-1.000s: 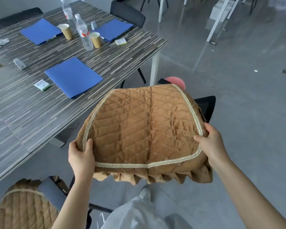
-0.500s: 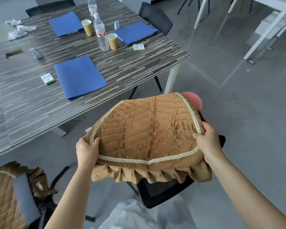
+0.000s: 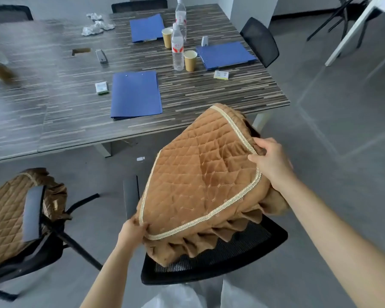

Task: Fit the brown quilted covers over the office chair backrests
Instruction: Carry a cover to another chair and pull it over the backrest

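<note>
1. Right now we hold one brown quilted cover (image 3: 200, 181) spread between both our hands, tilted, with its ruffled skirt hanging down onto the black mesh backrest (image 3: 220, 261) of the chair just in front of us.
2. Our left hand (image 3: 131, 232) reaches forward from a bare forearm and grips the near left corner of the cover, its fingers curled into the cloth at the gold braid trim (image 3: 187, 224).
3. Our right hand (image 3: 270, 162) is raised higher and further out, the arm nearly straight, and it pinches the right edge of the cover, thumb on top of the trim and fingers tucked round the fold.
4. Both grips are clamped on the fabric; neither hand is loose.
5. To our left stands a second chair (image 3: 31, 218) already wearing a matching quilted cover (image 3: 5, 214), so we count two covers in all.
6. Beyond, on the striped table (image 3: 53, 116), we count three blue folders (image 3: 135, 94), two clear water bottles (image 3: 177, 46), two paper cups (image 3: 190, 60), two small boxes (image 3: 101, 88) and some crumpled white paper (image 3: 96, 26).
7. Three more black chairs (image 3: 259, 41) show round the far side of the table, pushed close to it.
8. A dark remote-like object (image 3: 102, 56) lies near a cut-out in the tabletop.
</note>
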